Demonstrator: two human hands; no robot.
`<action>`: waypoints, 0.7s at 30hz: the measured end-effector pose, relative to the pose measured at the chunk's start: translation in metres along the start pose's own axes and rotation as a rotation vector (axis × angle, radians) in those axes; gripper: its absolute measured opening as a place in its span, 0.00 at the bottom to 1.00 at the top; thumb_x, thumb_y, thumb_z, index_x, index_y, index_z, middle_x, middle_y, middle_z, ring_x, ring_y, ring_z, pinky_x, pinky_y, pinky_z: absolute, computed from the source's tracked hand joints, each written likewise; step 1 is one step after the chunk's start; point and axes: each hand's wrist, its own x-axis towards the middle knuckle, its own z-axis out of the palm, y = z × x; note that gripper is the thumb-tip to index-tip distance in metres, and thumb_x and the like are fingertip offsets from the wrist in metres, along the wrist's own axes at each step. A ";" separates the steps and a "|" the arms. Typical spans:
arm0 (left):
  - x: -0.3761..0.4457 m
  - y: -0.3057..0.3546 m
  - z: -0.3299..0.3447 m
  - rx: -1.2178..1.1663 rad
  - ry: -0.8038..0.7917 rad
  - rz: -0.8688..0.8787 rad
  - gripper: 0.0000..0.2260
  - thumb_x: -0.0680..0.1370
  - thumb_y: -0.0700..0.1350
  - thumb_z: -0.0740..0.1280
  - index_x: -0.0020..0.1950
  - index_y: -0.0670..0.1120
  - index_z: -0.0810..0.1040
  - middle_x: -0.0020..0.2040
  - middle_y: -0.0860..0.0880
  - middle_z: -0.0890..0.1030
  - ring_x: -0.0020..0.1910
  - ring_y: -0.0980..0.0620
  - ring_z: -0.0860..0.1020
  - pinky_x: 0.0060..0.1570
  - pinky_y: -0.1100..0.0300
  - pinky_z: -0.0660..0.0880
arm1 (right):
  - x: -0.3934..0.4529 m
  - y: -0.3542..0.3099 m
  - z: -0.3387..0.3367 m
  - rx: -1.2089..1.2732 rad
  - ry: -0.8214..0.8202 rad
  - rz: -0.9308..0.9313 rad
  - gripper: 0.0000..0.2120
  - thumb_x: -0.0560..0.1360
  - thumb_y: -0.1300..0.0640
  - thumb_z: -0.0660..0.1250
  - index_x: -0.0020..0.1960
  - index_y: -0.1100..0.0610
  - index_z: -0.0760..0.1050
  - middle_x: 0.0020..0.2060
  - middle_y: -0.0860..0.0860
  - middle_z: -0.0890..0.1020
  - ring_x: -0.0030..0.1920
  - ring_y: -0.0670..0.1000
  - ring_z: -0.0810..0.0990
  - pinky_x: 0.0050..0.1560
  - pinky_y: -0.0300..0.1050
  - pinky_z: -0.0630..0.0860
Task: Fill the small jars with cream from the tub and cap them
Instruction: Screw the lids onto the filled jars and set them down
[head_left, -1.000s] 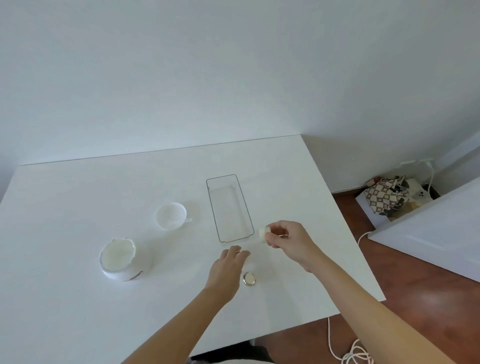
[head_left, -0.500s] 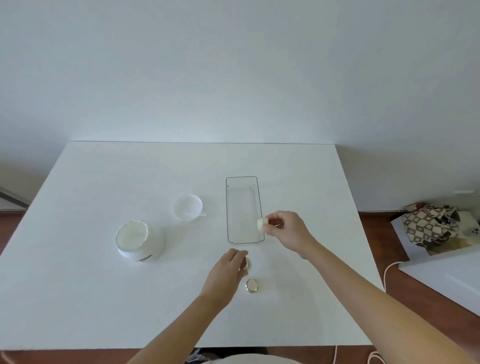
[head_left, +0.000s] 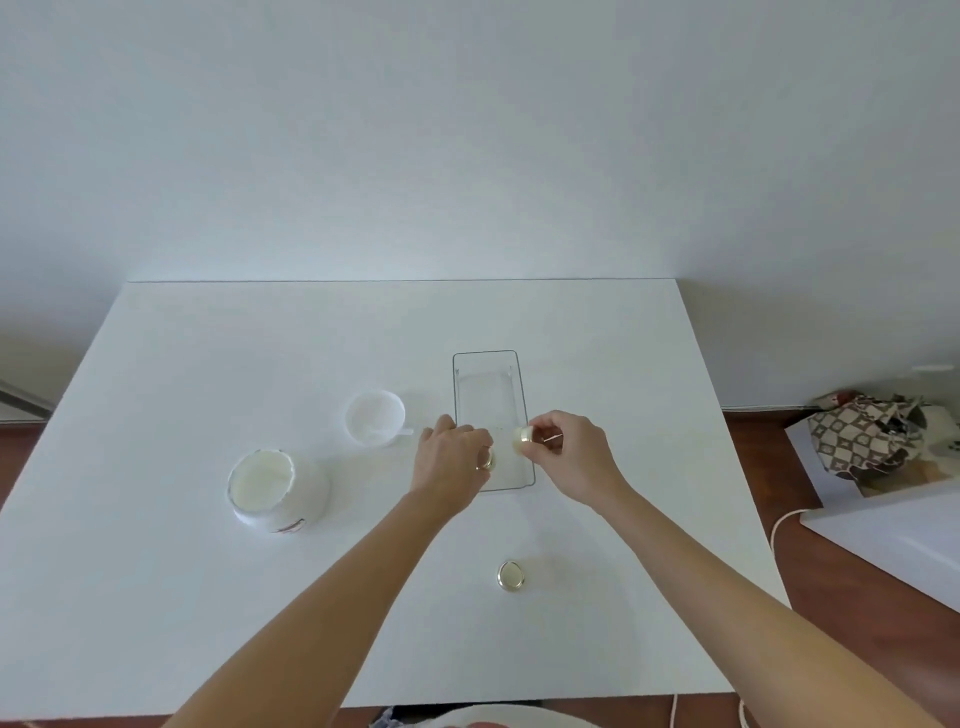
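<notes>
Now the small jar (head_left: 521, 440), pinched in the right hand (head_left: 569, 457), hangs over the clear tray (head_left: 522, 395); the left hand (head_left: 449, 460) grips a gold-rimmed cap (head_left: 487, 461) just beside it. Best to level both, seat the cap squarely, then twist. Another cap (head_left: 511, 575) lies nearer on the table (head_left: 208, 364).

White table (head_left: 208, 597) — tub (head_left: 278, 491), perhaps cup (head_left: 375, 418), tray (head_left: 519, 483), lid (head_left: 511, 575).

Both arms stretched out forward, hands nearly meeting. Left hand (head_left: 451, 460) is palm down, fingers curled around something small and gold-rimmed. Right hand (head_left: 569, 451) pinches a small piece between thumb and fingertips.
</notes>
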 end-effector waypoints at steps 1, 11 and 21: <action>0.003 0.000 0.001 0.066 -0.032 -0.005 0.11 0.79 0.45 0.67 0.60 0.52 0.80 0.53 0.55 0.84 0.59 0.48 0.71 0.56 0.57 0.66 | 0.000 0.001 -0.001 0.000 0.010 -0.001 0.13 0.71 0.55 0.73 0.54 0.58 0.79 0.45 0.51 0.83 0.44 0.50 0.82 0.48 0.38 0.75; 0.017 -0.002 0.010 0.306 -0.133 -0.036 0.07 0.76 0.43 0.68 0.51 0.52 0.83 0.46 0.55 0.84 0.58 0.48 0.68 0.58 0.54 0.61 | 0.001 0.008 0.001 -0.009 0.062 -0.002 0.14 0.72 0.58 0.72 0.56 0.59 0.78 0.48 0.52 0.83 0.45 0.50 0.81 0.51 0.39 0.74; -0.009 -0.013 -0.006 -0.076 0.110 -0.023 0.14 0.79 0.50 0.68 0.65 0.53 0.80 0.57 0.54 0.84 0.64 0.49 0.71 0.67 0.50 0.52 | 0.013 0.004 0.012 -0.169 -0.027 -0.185 0.14 0.72 0.56 0.72 0.56 0.58 0.78 0.46 0.50 0.82 0.49 0.51 0.74 0.52 0.40 0.68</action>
